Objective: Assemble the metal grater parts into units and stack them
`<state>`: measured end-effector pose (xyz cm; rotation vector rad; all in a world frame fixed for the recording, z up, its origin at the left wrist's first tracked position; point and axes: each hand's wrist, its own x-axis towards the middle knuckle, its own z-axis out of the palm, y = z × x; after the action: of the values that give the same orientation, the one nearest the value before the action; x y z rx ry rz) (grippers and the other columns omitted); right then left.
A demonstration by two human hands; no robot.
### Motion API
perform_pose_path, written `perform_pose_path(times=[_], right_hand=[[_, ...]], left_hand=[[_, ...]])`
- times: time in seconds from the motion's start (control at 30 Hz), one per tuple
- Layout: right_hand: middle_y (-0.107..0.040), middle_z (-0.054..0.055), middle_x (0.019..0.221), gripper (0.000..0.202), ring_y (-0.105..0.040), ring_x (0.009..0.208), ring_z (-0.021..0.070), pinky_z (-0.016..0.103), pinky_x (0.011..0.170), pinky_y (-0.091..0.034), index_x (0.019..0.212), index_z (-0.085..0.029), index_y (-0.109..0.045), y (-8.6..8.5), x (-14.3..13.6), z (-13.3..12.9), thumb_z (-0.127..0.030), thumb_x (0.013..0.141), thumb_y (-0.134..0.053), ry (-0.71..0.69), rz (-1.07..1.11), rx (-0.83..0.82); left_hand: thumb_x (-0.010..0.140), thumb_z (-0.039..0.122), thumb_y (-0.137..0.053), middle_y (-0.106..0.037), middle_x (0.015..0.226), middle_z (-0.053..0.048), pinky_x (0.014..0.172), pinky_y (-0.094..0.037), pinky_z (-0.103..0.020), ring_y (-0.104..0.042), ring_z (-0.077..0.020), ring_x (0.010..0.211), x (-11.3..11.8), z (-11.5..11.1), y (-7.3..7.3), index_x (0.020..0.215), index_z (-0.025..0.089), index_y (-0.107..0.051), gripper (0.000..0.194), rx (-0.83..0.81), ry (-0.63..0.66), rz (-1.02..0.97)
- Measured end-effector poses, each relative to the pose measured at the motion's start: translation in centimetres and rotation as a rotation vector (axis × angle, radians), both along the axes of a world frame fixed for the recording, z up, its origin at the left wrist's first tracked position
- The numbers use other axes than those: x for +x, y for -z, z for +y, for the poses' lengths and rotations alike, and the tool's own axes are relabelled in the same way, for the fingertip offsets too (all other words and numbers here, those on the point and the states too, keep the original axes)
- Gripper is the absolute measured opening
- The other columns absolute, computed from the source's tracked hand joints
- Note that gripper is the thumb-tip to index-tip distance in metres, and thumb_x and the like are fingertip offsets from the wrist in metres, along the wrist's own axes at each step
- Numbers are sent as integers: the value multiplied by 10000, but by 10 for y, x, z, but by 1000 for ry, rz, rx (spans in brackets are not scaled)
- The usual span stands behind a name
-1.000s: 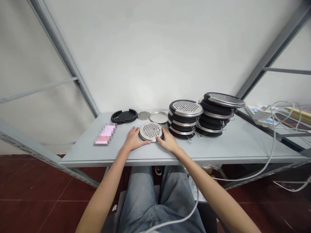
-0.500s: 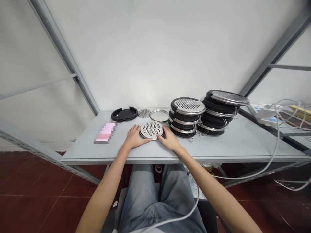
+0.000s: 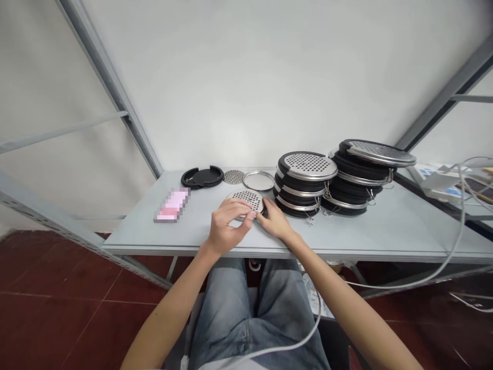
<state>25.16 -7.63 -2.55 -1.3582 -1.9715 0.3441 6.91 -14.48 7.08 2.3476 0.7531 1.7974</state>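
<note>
A round perforated metal disc (image 3: 246,197) with a silver rim lies on the table in front of me. My right hand (image 3: 275,221) holds its right edge, the fingers round the side and the thumb at the near rim. My left hand (image 3: 230,223) is above the near part of the disc and hides some of it. Its thumb and fingertips come together close to my right thumb; whatever is between them is too small to make out. Behind the disc lie a loose metal ring (image 3: 259,181), a perforated sheet (image 3: 233,177) and a black round holder (image 3: 202,177).
Two stacks of black-cased perforated discs, a nearer stack (image 3: 308,169) and a taller stack (image 3: 365,174), stand to the right with wire clips hanging off. A blurred pink phone-like object (image 3: 172,204) lies left on the grey table (image 3: 134,234). A white cable (image 3: 442,267) crosses the right side.
My left hand has left the disc's left edge and moved right across its near part, its fingertips now meeting near my right thumb. My right hand stays at the right edge.
</note>
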Motion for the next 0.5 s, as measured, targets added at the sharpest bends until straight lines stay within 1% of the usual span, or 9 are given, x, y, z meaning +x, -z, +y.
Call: perform_pose_path(times=[0.1,0.2,0.33,0.5], right_hand=[[-569,197,1282,549,-549,1172,335,485,992,-445,1285,-119,-491,0,0,-1,-473,867,-491,-8,6,0],[-568,187,1275,522,-555,1158,327,483,983,-452,1274,-135,-494,-3,1,-2,-447,855,-496,-22,6,1],[-580,169,1233,485,-575,1109,304,461,967,-464,1255,-146,-491,-7,1,-4,-414,851,-501,-40,-2,-14],[-590,152,1213,428,-576,1094,296,456,952,-467,1226,-168,-503,-9,0,-5,-381,854,-507,-34,11,-14]], left_hand=[[850,114,-606,-721,713,-20,753,-568,-351,-697,-185,798,10,-16,-18,751,192,-675,143,34,34,-27],[837,101,-613,-722,702,-16,732,-577,-350,-695,-185,785,13,-26,-30,744,195,-672,146,54,52,-40],[831,97,-618,-724,695,-10,719,-585,-353,-698,-188,786,14,-34,-39,742,200,-666,144,81,70,-44],[820,92,-628,-723,685,-7,709,-586,-354,-700,-190,782,16,-41,-45,740,200,-660,138,100,86,-45]])
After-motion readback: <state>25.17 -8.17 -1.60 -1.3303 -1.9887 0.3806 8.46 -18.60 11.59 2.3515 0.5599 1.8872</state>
